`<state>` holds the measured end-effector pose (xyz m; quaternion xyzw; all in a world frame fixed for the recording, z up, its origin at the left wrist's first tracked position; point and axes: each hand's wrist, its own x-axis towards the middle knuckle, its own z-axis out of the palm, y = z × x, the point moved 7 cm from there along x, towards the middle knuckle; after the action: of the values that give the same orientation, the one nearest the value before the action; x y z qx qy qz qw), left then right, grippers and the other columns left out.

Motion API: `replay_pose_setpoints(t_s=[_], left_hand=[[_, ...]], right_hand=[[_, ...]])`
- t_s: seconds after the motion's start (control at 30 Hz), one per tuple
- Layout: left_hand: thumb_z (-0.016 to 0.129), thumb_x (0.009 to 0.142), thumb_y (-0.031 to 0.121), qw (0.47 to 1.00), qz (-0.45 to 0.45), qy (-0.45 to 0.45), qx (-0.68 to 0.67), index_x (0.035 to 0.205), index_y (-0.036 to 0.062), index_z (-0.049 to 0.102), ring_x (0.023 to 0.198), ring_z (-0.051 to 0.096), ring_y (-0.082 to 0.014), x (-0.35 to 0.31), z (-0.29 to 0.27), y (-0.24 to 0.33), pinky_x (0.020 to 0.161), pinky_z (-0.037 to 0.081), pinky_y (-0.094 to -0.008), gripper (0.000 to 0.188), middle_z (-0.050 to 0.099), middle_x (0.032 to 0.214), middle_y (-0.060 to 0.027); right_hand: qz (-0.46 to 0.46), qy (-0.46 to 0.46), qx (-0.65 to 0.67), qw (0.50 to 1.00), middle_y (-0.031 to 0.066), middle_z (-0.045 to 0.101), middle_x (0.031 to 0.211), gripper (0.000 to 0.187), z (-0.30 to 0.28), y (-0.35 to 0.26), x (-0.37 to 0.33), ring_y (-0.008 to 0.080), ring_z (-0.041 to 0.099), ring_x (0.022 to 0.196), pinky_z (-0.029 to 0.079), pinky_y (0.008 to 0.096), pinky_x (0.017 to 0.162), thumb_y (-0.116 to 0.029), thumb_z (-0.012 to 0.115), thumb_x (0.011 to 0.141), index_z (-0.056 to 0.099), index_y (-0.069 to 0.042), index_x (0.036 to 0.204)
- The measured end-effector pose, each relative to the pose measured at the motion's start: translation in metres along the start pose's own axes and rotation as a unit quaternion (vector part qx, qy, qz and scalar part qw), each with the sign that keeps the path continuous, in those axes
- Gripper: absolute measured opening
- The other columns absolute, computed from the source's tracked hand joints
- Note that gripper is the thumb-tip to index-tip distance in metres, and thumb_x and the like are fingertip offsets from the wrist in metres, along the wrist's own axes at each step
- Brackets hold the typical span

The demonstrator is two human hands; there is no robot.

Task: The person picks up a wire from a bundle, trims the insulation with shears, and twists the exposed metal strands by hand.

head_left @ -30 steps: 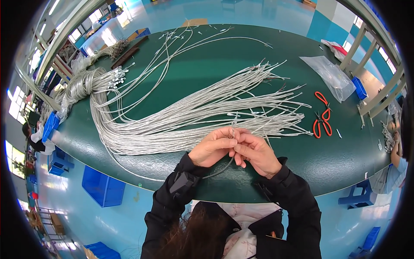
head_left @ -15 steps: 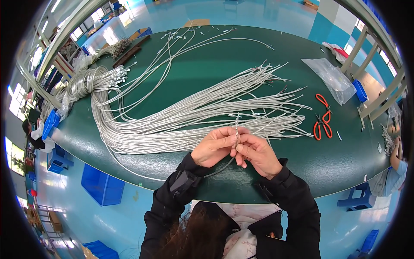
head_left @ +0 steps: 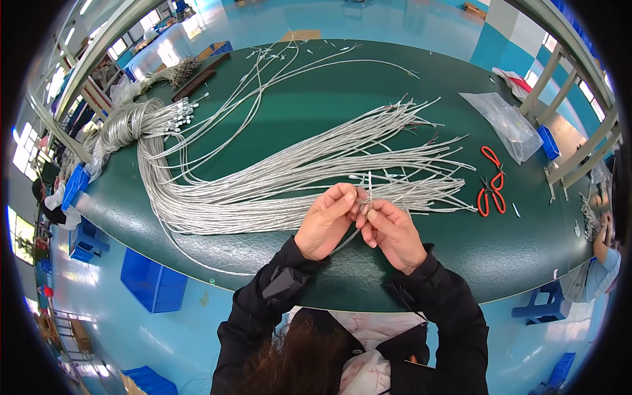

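Note:
Above the table's near edge, my left hand (head_left: 327,222) and my right hand (head_left: 396,236) meet at the end of one grey cable (head_left: 345,242). My right thumb and fingers pinch the cable just below its stripped end, from which a pale tip points up. My left thumb and forefinger are closed on fine strands at its side; the fingertips partly hide them. The cable runs down beneath my left wrist. Behind my hands lies a large bundle of cables (head_left: 257,197), its cut ends fanned to the right. Two red-handled cutters (head_left: 492,199) rest right of these ends.
The cables gather into a tied coil (head_left: 123,125) with white connectors at the left. Further items on the green table (head_left: 447,263) are a clear plastic bag (head_left: 503,122) and a brown brush-like strip (head_left: 201,78). A blue bin (head_left: 155,283) stands on the floor; a co-worker's arm (head_left: 600,247) shows far right.
My left fingers have shifted from the cable's stripped end to strands at its side. My right hand keeps its pinch, slightly lower, and the pale tip stands more clear.

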<state>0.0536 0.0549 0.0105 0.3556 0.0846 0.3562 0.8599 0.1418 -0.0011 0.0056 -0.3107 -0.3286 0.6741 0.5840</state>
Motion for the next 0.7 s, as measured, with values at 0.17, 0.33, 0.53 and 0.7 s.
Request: replay_pose_setpoints(t_s=[0.17,0.33,0.53,0.7], left_hand=[[0.053,0.094,0.016,0.999,0.025,-0.010,-0.019,0.100,0.0039,0.054,0.078,0.048,-0.0096,0.000,0.007,0.008,0.073,0.042,-0.0262,0.014,0.053,0.089,-0.0013],[0.056,0.091,0.011,0.971,0.056,0.080,0.220,0.099,0.0022,0.057,0.070,0.046,-0.0106,-0.006,0.012,0.020,0.069,0.040,-0.0240,0.012,0.048,0.080,-0.0007],[0.063,0.082,0.004,0.801,0.153,0.055,0.577,0.085,-0.0014,0.062,0.062,0.051,-0.0144,-0.009,0.026,0.035,0.056,0.041,-0.0267,0.006,0.052,0.074,-0.0051],[0.062,0.080,0.001,0.749,0.208,0.059,0.627,0.082,-0.0030,0.060,0.060,0.054,-0.0207,-0.011,0.031,0.034,0.052,0.041,-0.0291,0.005,0.054,0.075,-0.0085]], right_hand=[[-0.005,0.019,0.003,1.000,0.0042,0.060,0.084,0.012,-0.007,-0.001,-0.001,0.0068,0.052,0.064,0.041,0.0192,0.055,-0.013,0.048,0.095,0.054,-0.003,0.101],[-0.024,0.056,-0.089,0.994,0.0036,0.059,0.081,0.012,-0.007,-0.006,-0.003,0.0060,0.051,0.060,0.039,0.0173,0.051,-0.011,0.050,0.094,0.055,-0.002,0.100],[-0.097,0.113,-0.271,0.951,0.0055,0.061,0.078,0.010,-0.005,-0.017,-0.008,0.0055,0.052,0.055,0.038,0.0167,0.046,-0.006,0.052,0.091,0.056,0.001,0.097],[-0.141,0.163,-0.350,0.911,0.0070,0.061,0.077,0.010,-0.005,-0.022,-0.013,0.0061,0.054,0.054,0.039,0.0176,0.043,-0.003,0.053,0.091,0.055,0.003,0.098]])
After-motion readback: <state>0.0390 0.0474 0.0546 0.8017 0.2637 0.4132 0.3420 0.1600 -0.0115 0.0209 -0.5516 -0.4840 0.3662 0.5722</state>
